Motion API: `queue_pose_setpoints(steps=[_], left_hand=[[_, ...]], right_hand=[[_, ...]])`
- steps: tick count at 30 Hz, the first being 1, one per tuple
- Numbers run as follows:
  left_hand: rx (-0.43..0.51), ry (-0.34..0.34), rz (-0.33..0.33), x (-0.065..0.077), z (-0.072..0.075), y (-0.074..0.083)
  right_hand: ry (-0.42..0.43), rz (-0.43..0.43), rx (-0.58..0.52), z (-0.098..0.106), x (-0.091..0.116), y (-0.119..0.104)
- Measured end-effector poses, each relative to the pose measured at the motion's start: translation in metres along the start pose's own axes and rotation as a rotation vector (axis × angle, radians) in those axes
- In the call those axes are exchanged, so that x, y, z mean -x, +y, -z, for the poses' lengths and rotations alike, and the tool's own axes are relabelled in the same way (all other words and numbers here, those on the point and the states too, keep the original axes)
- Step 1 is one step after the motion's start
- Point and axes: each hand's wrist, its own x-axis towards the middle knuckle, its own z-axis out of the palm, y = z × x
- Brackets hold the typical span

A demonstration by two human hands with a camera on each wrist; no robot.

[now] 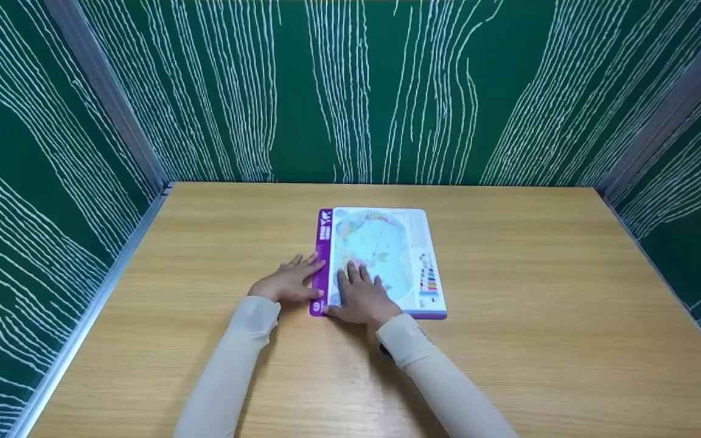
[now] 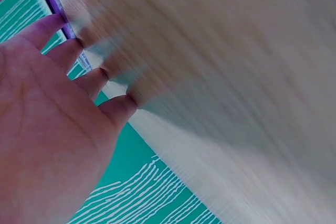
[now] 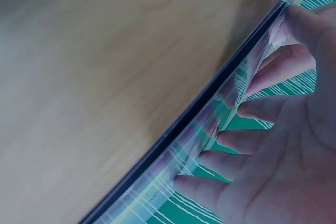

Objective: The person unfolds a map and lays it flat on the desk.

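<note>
A glossy map board point(image 1: 378, 237) with a white border lies on the wooden table, its pale blue map printed with small coloured patches. Purple shows as a strip point(image 1: 322, 255) along its left side and below its near edge. My left hand point(image 1: 286, 283) is spread flat at that strip, fingertips over the purple and palm to the left of it. On the map's lower left part rests my right hand point(image 1: 366, 301), fingers straight and spread, thumb by the purple strip. In the right wrist view the fingertips of the right hand point(image 3: 278, 145) meet the shiny surface.
The wooden table point(image 1: 539, 274) reaches back to a green wall point(image 1: 381, 91) with white wavy lines. Similar patterned panels point(image 1: 22, 201) stand at both sides, joined by grey metal posts point(image 1: 110, 97).
</note>
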Motion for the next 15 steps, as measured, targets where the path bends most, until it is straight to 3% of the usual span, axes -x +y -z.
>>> queue_pose_setpoints(steps=[15], left_hand=[[0.026, 0.008, 0.019, 0.0006, -0.0018, -0.0012]], right_hand=[[-0.009, -0.026, 0.001, 0.0, -0.0013, -0.0097]])
